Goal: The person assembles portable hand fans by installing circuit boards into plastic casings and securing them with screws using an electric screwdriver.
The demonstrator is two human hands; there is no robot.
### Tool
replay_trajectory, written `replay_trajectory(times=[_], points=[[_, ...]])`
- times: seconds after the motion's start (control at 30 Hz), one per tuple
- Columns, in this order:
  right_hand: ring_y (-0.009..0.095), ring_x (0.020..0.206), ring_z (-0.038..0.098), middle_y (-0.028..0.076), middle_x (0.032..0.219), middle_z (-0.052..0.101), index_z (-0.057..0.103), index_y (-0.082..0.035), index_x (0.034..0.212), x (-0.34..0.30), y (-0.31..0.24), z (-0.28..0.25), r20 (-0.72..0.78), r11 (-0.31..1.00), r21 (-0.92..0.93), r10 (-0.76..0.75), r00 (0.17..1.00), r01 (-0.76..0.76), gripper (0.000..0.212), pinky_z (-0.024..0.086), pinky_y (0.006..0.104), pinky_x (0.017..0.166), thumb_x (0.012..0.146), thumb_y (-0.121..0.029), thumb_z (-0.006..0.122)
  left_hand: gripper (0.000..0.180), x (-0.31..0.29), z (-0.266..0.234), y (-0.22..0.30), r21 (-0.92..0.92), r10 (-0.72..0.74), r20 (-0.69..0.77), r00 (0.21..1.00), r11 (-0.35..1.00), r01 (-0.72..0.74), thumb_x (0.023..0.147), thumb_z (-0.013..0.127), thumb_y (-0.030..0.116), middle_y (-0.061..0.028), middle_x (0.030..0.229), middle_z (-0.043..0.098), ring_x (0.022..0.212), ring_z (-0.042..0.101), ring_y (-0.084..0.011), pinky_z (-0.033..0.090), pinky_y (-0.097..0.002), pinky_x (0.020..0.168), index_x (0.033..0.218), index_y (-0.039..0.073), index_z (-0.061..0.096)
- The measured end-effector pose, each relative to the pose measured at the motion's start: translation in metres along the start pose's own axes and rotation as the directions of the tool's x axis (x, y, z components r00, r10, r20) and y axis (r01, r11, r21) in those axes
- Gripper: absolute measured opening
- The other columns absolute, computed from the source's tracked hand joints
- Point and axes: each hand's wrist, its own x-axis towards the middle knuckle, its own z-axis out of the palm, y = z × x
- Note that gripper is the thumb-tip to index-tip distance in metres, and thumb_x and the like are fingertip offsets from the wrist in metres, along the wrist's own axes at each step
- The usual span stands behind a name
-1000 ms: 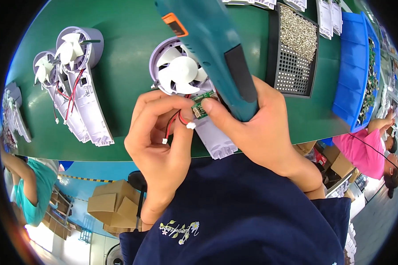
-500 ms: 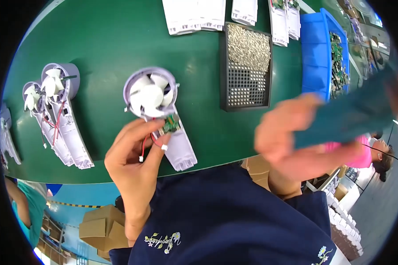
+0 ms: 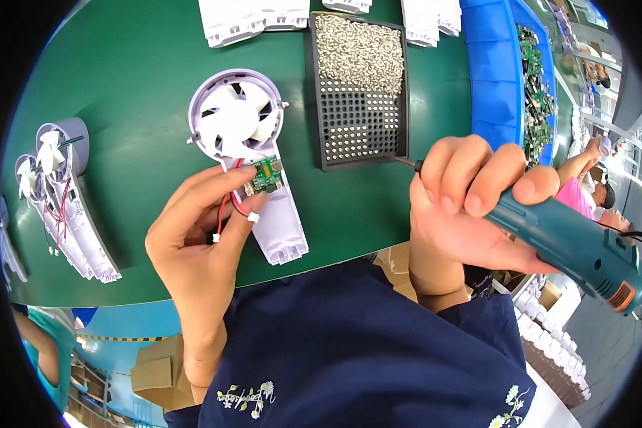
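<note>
Between the thumb and fingers of my left hand (image 3: 196, 217) is a small green circuit board (image 3: 266, 175), held over the handle of a pale lilac fan housing (image 3: 282, 225). The white fan (image 3: 232, 123) sits in the round end of that housing. Red and black wires with white plugs (image 3: 252, 217) hang by my fingers. My right hand (image 3: 471, 203) is closed around a teal electric screwdriver (image 3: 574, 239). Its thin bit (image 3: 404, 162) points left, at the near right corner of a black screw tray (image 3: 360, 162) heaped with small silvery screws (image 3: 360, 53).
More fan housings (image 3: 85, 221) with wires lie at the left. White plastic shells (image 3: 253, 21) are at the far edge. A blue bin (image 3: 493, 85) of green circuit boards (image 3: 537, 96) stands at the right. Other people (image 3: 46, 339) are nearby, and a cardboard box (image 3: 157, 374) is below the table.
My right hand, blurred before, has swung the screwdriver round so its bit is now at the tray. My left hand still holds the board. The view has shifted slightly.
</note>
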Motion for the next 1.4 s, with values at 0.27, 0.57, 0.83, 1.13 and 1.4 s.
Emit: replay_trajectory(times=[0.27, 0.57, 0.83, 1.13, 1.4], points=[[0.019, 0.062, 0.045, 0.007, 0.081, 0.050, 0.053, -0.008, 0.117, 0.001, 0.010, -0.004, 0.010, 1.000, -0.024, -0.006, 1.000, 0.006, 0.077, 0.037, 0.0325, 0.055, 0.085, -0.078, 0.046, 0.031, -0.001, 0.003, 0.001, -0.007, -0.024, -0.028, 0.999, 1.000, 0.024, 0.078, 0.069, -0.018, -0.0096, 0.109, 0.065, 0.090, 0.067, -0.0117, 0.054, -0.0203, 0.073, 0.106, -0.005, 0.070], [0.023, 0.065, 0.046, 0.013, 0.079, 0.053, 0.052, -0.002, 0.109, 0.000, 0.012, 0.000, 0.038, 1.000, 0.025, -0.013, 0.999, 0.012, 0.086, 0.039, 0.0337, 0.054, 0.078, -0.082, 0.052, 0.029, -0.002, 0.000, -0.001, -0.021, 0.006, -0.007, 1.000, 1.000, -0.006, 0.079, 0.070, -0.016, -0.0081, 0.107, 0.064, 0.088, 0.065, -0.0095, 0.052, -0.0191, 0.071, 0.105, -0.004, 0.070], [0.014, 0.058, 0.045, 0.003, 0.078, 0.052, 0.054, -0.009, 0.111, 0.009, -0.005, 0.024, -0.031, 0.986, -0.150, -0.083, 0.996, 0.077, 0.068, 0.035, 0.0286, 0.047, 0.088, -0.073, 0.048, 0.026, 0.001, 0.002, -0.002, -0.035, 0.043, 0.015, 0.999, 0.998, -0.043, 0.080, 0.070, -0.013, -0.0097, 0.106, 0.066, 0.086, 0.066, -0.0101, 0.054, -0.0206, 0.071, 0.104, -0.002, 0.071], [0.015, 0.052, 0.045, 0.002, 0.072, 0.050, 0.049, -0.012, 0.105, 0.009, 0.035, 0.082, 0.053, 0.988, -0.127, -0.087, 0.995, 0.093, 0.051, 0.034, 0.0289, 0.042, 0.097, -0.061, 0.045, 0.025, 0.003, 0.001, -0.008, -0.091, 0.056, 0.020, 0.998, 0.994, -0.054, 0.082, 0.071, -0.009, -0.0107, 0.103, 0.068, 0.087, 0.069, -0.0126, 0.058, -0.0221, 0.072, 0.104, 0.002, 0.072], [0.016, 0.051, 0.045, 0.004, 0.073, 0.051, 0.049, -0.012, 0.103, 0.011, 0.047, 0.084, 0.085, 0.987, -0.151, -0.045, 0.995, 0.057, 0.057, 0.035, 0.0290, 0.042, 0.092, -0.068, 0.047, 0.030, 0.002, -0.001, -0.008, -0.113, 0.077, 0.034, 0.996, 0.991, -0.072, 0.079, 0.067, -0.014, -0.0120, 0.104, 0.068, 0.086, 0.072, -0.0180, 0.060, -0.0267, 0.076, 0.105, 0.000, 0.070]])
